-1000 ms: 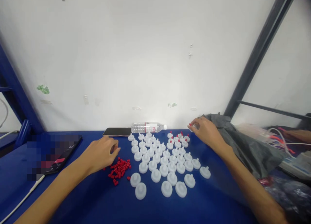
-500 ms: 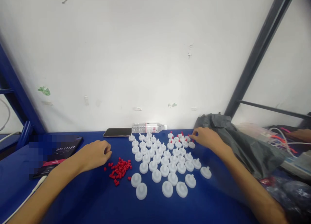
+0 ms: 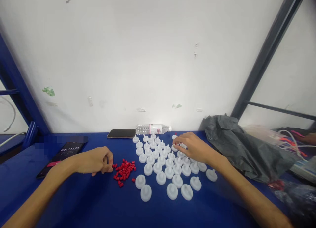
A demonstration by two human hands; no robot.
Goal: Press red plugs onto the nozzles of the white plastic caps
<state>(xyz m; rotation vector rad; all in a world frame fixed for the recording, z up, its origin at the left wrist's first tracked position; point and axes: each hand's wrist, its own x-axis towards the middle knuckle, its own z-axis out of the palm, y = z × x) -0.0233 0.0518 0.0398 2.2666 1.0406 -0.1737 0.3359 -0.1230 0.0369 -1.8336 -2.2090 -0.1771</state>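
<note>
My left hand [image 3: 100, 160] is at the left edge of a pile of small red caps [image 3: 125, 170], its fingers curled and pinched at a red cap [image 3: 114, 166]. My right hand [image 3: 194, 146] reaches over the back right of a large group of white round discs with short stems [image 3: 169, 172]. Its thumb and fingertips close on a red cap [image 3: 175, 144] at the stem of one disc. Another red-capped disc [image 3: 174, 136] stands just behind those fingertips. The hand hides several discs under it.
A clear plastic bottle [image 3: 155, 129] and a dark phone [image 3: 121, 133] lie along the wall. Another phone with a timer [image 3: 65, 152] lies under my left forearm. A dark grey plastic bag [image 3: 237, 145], cables and clear plastic [image 3: 298, 191] crowd the right side.
My right hand has moved left across the back discs. My left hand has come down to the edge of the red caps. The view has shifted slightly.
</note>
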